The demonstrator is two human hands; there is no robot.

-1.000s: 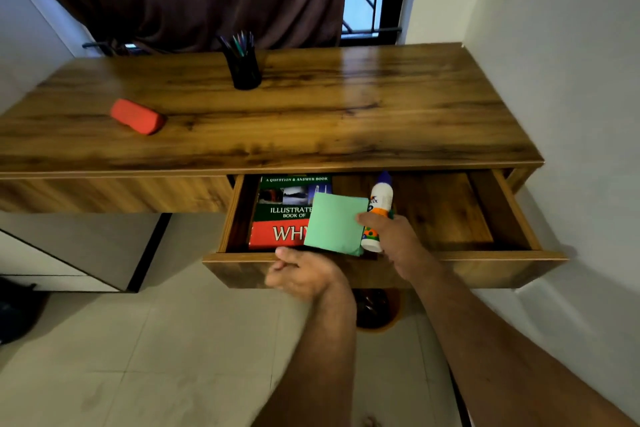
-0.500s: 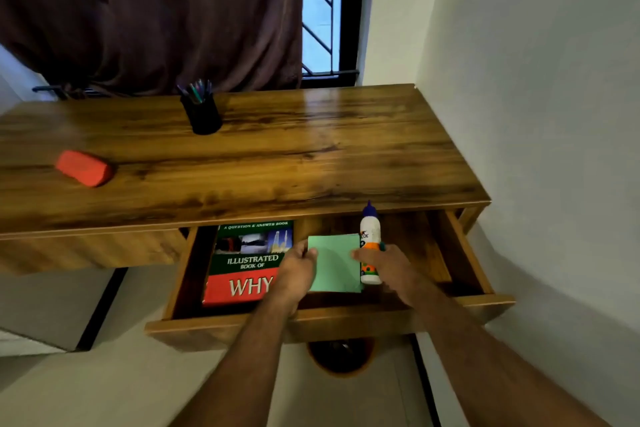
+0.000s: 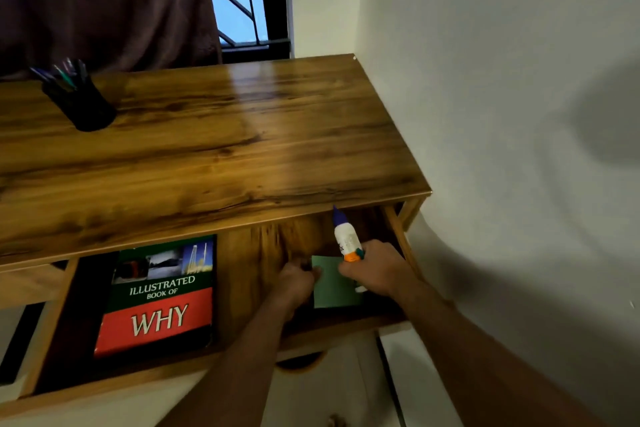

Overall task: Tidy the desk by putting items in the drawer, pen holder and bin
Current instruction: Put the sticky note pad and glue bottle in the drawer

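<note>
One drawer [image 3: 346,328] is pulled out from under the front edge of the wooden desk [image 3: 214,149]. Two hands are inside it, near its right end.

The right hand [image 3: 375,270] has its fingers curled round one glue bottle [image 3: 347,238]. The bottle is white with a blue pointed cap and an orange band, and it tilts up toward the back of the drawer. The same hand also touches the right side of one green paper pad [image 3: 334,291].

The left hand [image 3: 296,279] is at the left edge of that green pad. Its fingers are curled, but they are blurred, so I cannot tell if they pinch the pad or just touch it. The pad sits low by the front wall of the drawer, between the two hands.

One book [image 3: 159,298] lies flat at the left end of the drawer. Its cover is green and red and reads "ILLUSTRATED BOOK OF WHY".

One black pen holder [image 3: 83,107] stands near the back left of the desk, with a few pens sticking out; they are too blurred to count
</note>
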